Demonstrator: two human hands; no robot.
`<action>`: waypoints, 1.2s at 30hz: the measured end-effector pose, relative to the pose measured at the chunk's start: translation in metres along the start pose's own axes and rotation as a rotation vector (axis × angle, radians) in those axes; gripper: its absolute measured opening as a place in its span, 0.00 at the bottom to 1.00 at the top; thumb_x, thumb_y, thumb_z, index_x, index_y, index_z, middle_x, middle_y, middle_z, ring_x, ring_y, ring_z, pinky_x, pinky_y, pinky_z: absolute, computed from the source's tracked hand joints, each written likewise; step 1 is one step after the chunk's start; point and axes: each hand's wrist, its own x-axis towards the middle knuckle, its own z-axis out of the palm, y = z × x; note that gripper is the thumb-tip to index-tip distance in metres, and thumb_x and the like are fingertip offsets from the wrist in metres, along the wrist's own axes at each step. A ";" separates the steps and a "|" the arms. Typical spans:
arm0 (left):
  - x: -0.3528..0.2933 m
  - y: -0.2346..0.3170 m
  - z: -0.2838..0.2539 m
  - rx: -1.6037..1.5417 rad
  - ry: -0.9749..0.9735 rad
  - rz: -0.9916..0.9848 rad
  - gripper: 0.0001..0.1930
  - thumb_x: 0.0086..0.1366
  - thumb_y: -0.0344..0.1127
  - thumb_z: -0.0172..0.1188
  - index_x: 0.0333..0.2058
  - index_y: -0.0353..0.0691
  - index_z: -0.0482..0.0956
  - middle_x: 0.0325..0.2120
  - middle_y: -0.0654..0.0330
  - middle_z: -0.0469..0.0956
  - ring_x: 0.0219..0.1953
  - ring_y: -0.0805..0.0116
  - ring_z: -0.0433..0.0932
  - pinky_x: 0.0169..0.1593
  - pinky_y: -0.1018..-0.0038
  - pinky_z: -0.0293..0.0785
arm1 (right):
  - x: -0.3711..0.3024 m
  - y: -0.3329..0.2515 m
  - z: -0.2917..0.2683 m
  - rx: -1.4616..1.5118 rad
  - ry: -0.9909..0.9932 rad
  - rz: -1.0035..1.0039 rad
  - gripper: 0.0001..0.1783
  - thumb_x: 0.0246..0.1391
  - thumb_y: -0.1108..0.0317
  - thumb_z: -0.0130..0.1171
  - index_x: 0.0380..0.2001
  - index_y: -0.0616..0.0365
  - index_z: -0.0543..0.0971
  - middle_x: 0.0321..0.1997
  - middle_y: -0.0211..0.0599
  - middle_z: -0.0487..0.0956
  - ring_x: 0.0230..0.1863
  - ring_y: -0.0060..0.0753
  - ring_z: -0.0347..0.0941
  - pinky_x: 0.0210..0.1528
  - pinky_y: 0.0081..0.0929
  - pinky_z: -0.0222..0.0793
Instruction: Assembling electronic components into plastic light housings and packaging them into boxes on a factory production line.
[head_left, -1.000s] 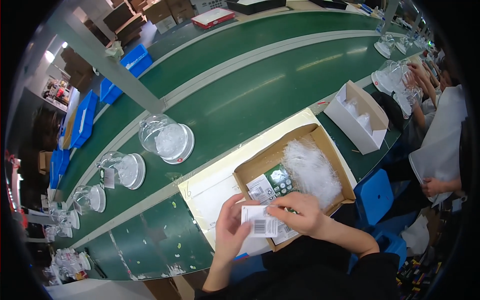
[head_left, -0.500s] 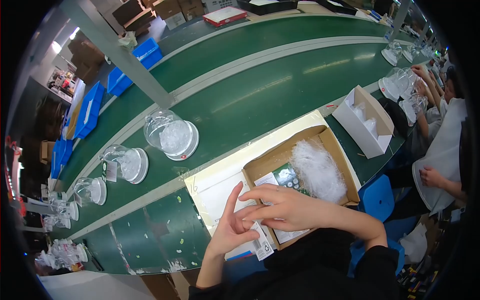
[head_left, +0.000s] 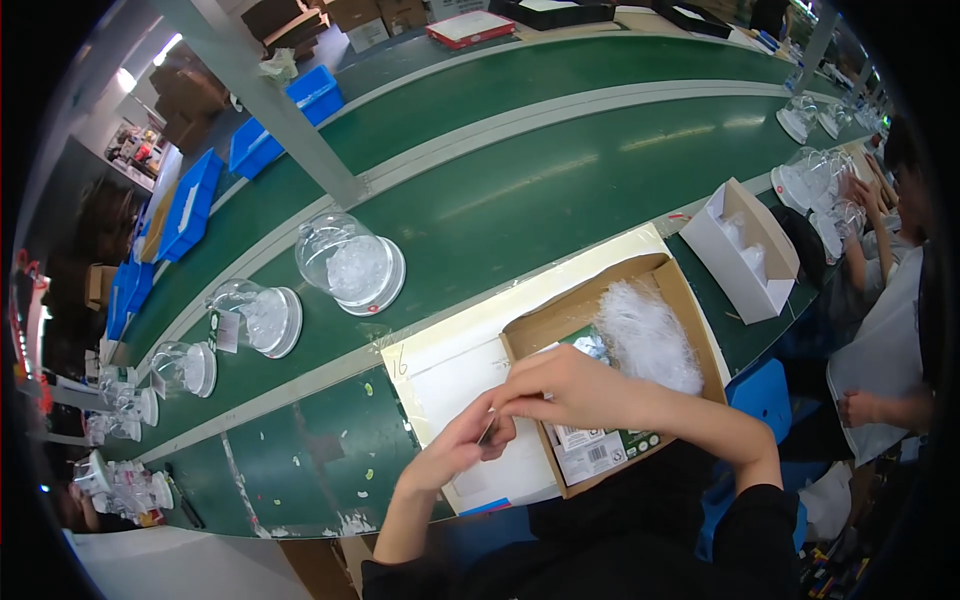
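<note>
My left hand (head_left: 458, 447) has a small printed tag (head_left: 487, 428) pinched between its fingers, turned nearly edge-on. Right against it, my right hand (head_left: 565, 388) is closed with thumb and forefinger together; whatever they pinch is hidden. Both hands are over the near left side of an open cardboard tray box (head_left: 715, 375). In this box lie a heap of clear thin plastic strands (head_left: 648, 335) and several green-and-white printed tags (head_left: 590, 456), partly covered by my right hand and forearm.
Clear domes with white bases, such as this dome (head_left: 352, 265), stand along the green conveyor (head_left: 560, 180). A white box (head_left: 735, 255) with clear pieces is at right. Blue bins (head_left: 190, 210) line the far left. A co-worker's hand (head_left: 862, 408) shows at right, near a blue stool (head_left: 760, 395).
My hands have come together, and the fingers have closed from a looser spread. The tag has turned from face-on to nearly edge-on. The view has shifted slightly.
</note>
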 end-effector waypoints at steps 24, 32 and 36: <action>-0.023 0.163 -0.176 1.167 0.991 0.847 0.07 0.63 0.25 0.55 0.38 0.31 0.77 0.28 0.59 0.78 0.30 0.76 0.75 0.36 0.78 0.73 | 0.298 0.049 0.027 0.237 0.362 -0.127 0.07 0.42 0.76 0.55 0.25 0.66 0.80 0.26 0.47 0.81 0.29 0.40 0.80 0.34 0.33 0.74; -0.005 0.168 -0.205 1.182 1.084 0.795 0.09 0.61 0.26 0.58 0.40 0.31 0.77 0.26 0.59 0.79 0.27 0.76 0.75 0.30 0.78 0.70 | 0.323 0.072 0.054 -0.065 0.543 -0.078 0.06 0.44 0.72 0.58 0.27 0.60 0.81 0.28 0.45 0.80 0.33 0.46 0.78 0.39 0.39 0.73; -0.008 0.166 -0.202 1.212 1.084 0.770 0.08 0.61 0.26 0.57 0.39 0.32 0.78 0.25 0.59 0.78 0.26 0.74 0.75 0.30 0.77 0.70 | 0.321 0.069 0.055 0.069 0.498 -0.084 0.08 0.45 0.71 0.57 0.31 0.59 0.81 0.30 0.45 0.81 0.35 0.45 0.78 0.40 0.41 0.72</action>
